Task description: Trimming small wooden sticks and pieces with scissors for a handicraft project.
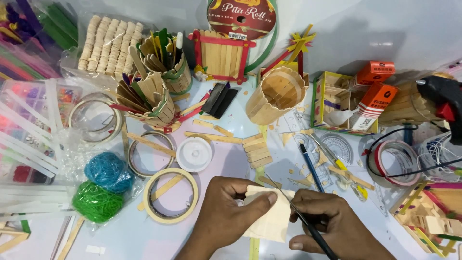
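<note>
A pale flat panel of joined wooden sticks [267, 219] is held low in the middle of the table, pinched along its upper edge by the left hand [226, 212]. A thin dark-handled tool [308, 226] is gripped in the closed right hand [332, 226], its tip laid across the panel. Left of the panel lies a cream roll of masking tape [171, 196]. Far above the panel rests a round red-and-gold ribbon label [241, 17]; up to the panel's right stand two orange rectangular boxes [375, 86].

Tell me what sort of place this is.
Probably a home craft table for ice-cream-stick models. Stick-built cups stand on it, with tape rolls and a glue gun beside them, while the hands, left and right, hold a wooden panel.
</note>
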